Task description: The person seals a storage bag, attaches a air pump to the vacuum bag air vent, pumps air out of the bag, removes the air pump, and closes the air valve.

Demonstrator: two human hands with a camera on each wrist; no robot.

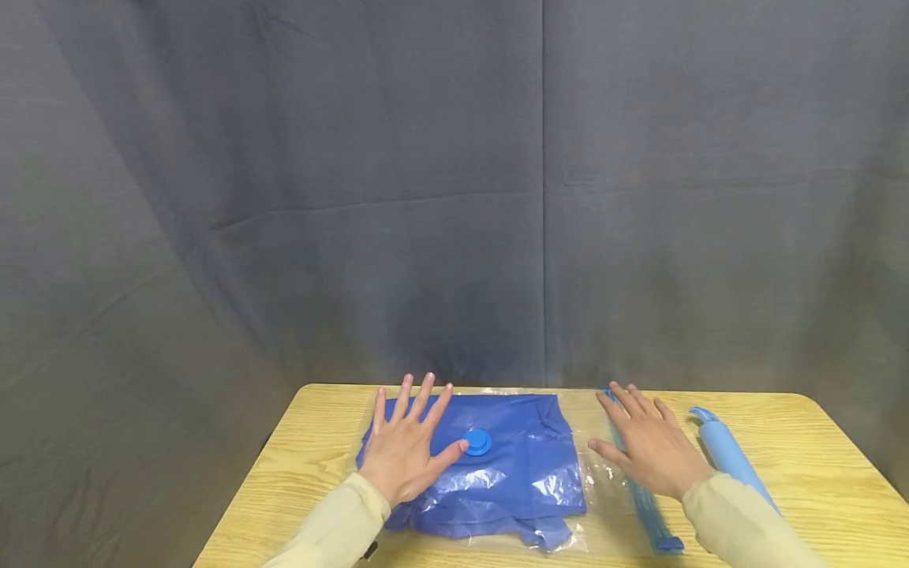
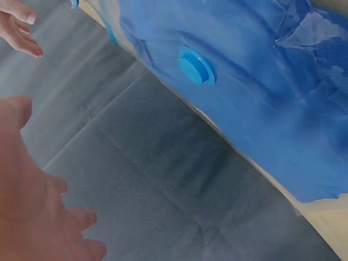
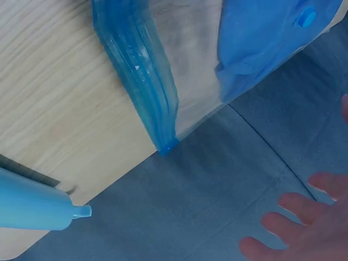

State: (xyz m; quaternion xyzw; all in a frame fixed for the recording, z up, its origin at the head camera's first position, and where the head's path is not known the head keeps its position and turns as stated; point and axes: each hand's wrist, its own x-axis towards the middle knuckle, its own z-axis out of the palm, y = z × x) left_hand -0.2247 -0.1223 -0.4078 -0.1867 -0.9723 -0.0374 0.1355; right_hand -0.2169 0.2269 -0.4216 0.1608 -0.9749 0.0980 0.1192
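A clear vacuum storage bag (image 1: 607, 513) lies flat with folded blue cloth (image 1: 514, 481) inside. Its round blue valve cap (image 1: 477, 442) faces up, also visible in the left wrist view as a valve cap (image 2: 196, 66). Along the bag's right end runs a blue zip strip (image 3: 138, 70). My left hand (image 1: 403, 454) is held over the bag's left part, fingers spread and straight, empty. My right hand (image 1: 653, 446) hovers above the zip strip, its fingers extended and holding nothing. Both wrist views show the hands raised apart from the bag.
A light blue hand pump (image 1: 731, 454) lies at the right on the wooden table (image 1: 838, 473), its nozzle (image 3: 81, 211) toward the far edge. Grey cloth (image 1: 454, 197) hangs behind the table. A small black object (image 1: 370, 550) shows by the left sleeve.
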